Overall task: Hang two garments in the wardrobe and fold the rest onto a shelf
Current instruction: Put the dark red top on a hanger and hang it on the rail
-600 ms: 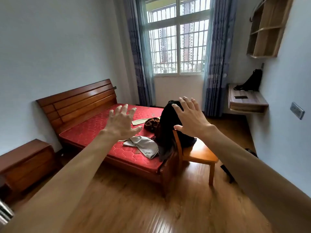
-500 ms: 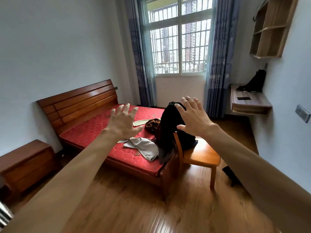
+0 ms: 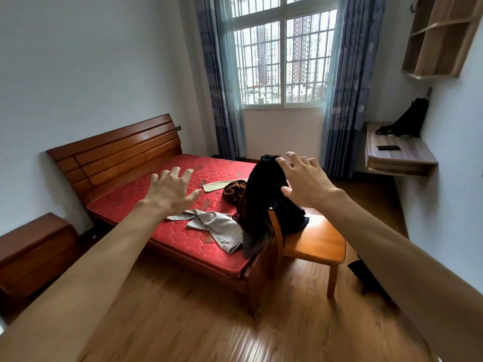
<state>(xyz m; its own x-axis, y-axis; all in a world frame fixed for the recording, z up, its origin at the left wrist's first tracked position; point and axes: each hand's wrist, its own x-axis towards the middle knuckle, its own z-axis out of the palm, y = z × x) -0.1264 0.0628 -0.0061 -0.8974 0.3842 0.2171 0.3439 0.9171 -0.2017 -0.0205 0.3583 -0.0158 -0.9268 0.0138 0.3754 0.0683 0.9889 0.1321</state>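
Both my arms reach out ahead of me, fingers spread, holding nothing. My left hand (image 3: 171, 190) hovers in front of the red mattress (image 3: 156, 202). My right hand (image 3: 304, 182) is in front of a dark garment (image 3: 261, 202) draped over the back of a wooden chair (image 3: 313, 244) at the bed's foot. On the mattress lie a grey garment (image 3: 217, 226), a brown bundled garment (image 3: 232, 189) and a pale folded piece (image 3: 214, 186). No wardrobe is in view.
The wooden bed's headboard (image 3: 117, 152) stands against the left wall, with a low wooden cabinet (image 3: 34, 252) beside it. A wall desk (image 3: 397, 155) on the right carries a black bag (image 3: 407, 120); open wall shelves (image 3: 439, 37) hang above. Wooden floor lies in front of me.
The view has shifted slightly closer to the bed and chair. Both hands stay outstretched and spread, the fingers of the right curling a little more over the dark garment's top.
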